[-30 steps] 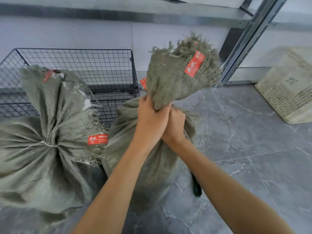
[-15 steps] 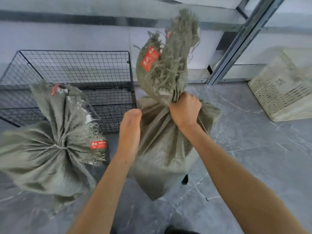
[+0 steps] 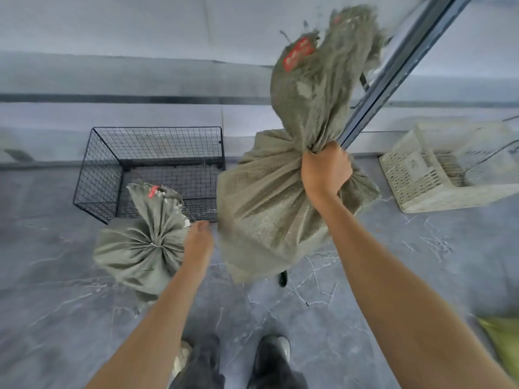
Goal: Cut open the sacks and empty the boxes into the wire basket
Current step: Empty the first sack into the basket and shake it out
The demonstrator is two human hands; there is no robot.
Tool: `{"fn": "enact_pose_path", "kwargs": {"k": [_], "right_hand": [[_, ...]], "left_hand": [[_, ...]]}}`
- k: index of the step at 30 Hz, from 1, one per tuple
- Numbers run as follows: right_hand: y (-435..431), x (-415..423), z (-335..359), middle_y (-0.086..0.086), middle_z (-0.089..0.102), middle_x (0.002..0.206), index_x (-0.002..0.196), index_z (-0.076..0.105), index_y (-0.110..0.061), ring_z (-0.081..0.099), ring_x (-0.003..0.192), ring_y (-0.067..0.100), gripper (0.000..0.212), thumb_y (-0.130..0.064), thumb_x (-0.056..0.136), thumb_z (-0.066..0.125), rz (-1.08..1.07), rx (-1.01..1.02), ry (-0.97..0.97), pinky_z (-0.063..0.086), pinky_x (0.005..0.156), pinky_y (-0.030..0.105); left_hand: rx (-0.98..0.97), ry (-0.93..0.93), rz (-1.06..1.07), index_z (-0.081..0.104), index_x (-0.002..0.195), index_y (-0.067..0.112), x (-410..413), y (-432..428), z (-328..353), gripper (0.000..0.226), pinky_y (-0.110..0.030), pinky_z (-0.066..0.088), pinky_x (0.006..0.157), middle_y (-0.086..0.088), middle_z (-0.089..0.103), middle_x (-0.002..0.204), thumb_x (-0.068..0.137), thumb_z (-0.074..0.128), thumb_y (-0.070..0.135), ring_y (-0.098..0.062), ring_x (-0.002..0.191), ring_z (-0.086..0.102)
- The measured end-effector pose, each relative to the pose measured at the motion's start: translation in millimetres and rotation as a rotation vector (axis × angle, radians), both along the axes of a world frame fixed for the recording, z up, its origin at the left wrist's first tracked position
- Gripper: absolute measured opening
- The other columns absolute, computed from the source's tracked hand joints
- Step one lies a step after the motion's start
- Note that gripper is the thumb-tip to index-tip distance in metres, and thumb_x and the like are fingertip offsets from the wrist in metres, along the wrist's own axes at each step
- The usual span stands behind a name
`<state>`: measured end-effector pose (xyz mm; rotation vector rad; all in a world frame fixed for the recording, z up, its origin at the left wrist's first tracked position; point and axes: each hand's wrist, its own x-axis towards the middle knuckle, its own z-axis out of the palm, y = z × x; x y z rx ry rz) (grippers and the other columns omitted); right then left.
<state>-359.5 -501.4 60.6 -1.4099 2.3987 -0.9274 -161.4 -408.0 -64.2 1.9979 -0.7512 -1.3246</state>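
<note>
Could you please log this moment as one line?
right hand grip: on lifted sack neck; left hand grip: off it; second sack: tied, floor; wire basket: behind

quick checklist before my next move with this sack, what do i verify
1. Grip: ok. The right hand has its fingers curled round the bunched neck of the lifted sack.
2. Lifted sack cut open: cannot tell. The neck is hidden in the grip.
3. Left hand free: cannot tell. It is beside the second sack, with its fingers out of sight.
4. Cutting tool at hand: cannot tell. A dark object shows on the floor under the lifted sack.
5. Wire basket reachable: ok. It is open-topped, behind the second sack.
6. Second sack opened: not ok. String ties its neck.
</note>
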Motion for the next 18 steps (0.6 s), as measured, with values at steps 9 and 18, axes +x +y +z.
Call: {"fn": "enact_pose_path", "kwargs": {"k": [9,18], "right_hand": [[20.8,15.7,181.9,-0.005,0.044,0.061,0.079,0.052,-0.009,0.045,0.057,0.015,0.019,-0.025,0.088,0.055,-0.151,-0.087,-0.198,0.040,0.062,0.032],[26.6,51.6,280.9,-0.003,0.052,0.072,0.084,0.051,-0.015,0.054,0.074,0.021,0.013,-0.027,0.090,0.052,-0.243,-0.193,-0.417,0.040,0.068,0.032]], "left_hand": [[0.111,-0.039,-0.098,0.054,0.121,-0.004,33.7,23.8,127.0,0.036,-0.032,0.040,0.081,-0.016,0.058,0.112,0.090,0.036,-0.008,-0.032,0.110,0.054],[0.282,0.380,0.108,0.042,0.116,0.005,105.8,28.4,208.1,0.023,-0.045,0.040,0.094,-0.015,0.050,0.113,0.094,0.039,0.002,-0.031,0.104,0.052]]}}
